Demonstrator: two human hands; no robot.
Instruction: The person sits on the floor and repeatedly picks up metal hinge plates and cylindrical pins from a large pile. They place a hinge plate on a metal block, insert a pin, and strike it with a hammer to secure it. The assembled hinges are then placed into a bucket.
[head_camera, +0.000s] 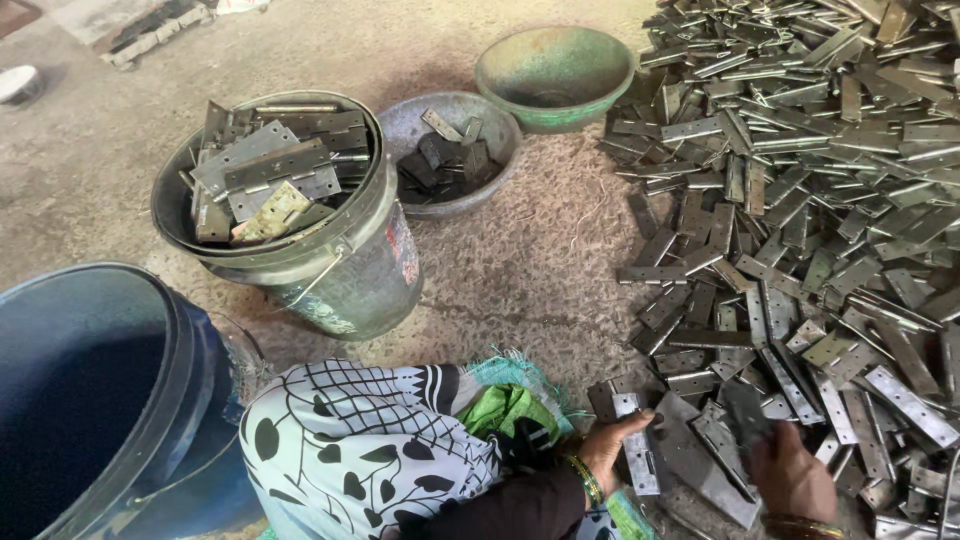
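Note:
My left hand (612, 447) rests low on the ground beside my knee, fingers touching a flat grey metal hinge plate (636, 452). My right hand (790, 468) is closed around a dark hinge (745, 412), blurred as it lifts off the heap. Between the two hands lies a larger grey plate (690, 455). A big pile of loose metal hinges (800, 200) spreads over the floor to the right. My patterned black-and-white clothing (360, 450) fills the lower middle.
A worn bucket (350, 270) full of hinges stands at left centre. A large blue drum (90, 400) is at the lower left. A grey bowl (455, 155) holds a few dark pieces; a green bowl (555, 75) sits behind it.

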